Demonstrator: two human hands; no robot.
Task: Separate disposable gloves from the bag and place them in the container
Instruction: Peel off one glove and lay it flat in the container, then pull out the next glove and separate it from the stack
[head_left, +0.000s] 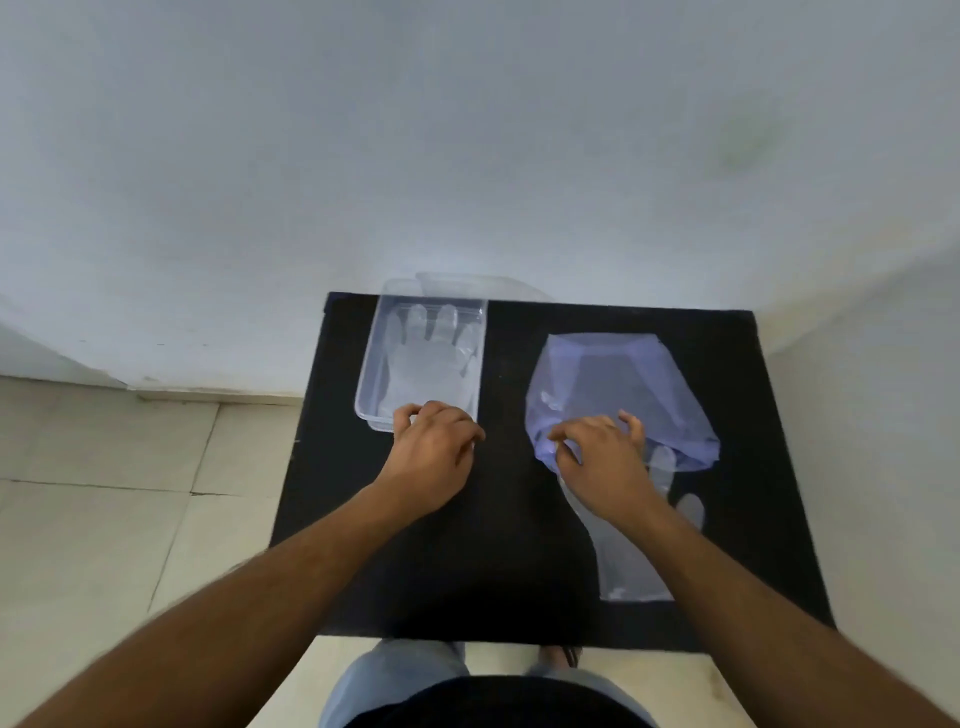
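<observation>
No text, label, brand or number can be read anywhere (the container and bag look unmarked).

Black surface, clear container lay at its far left, bluish bag right, 1 glove nearer.

Bare black table between container and bag, lane clear; loose glove near right

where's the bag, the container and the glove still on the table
bag (613, 384), head view, middle of its purple film
container (370, 364), head view, its left wall
glove (631, 561), head view, the cuff end nearest the person
</observation>
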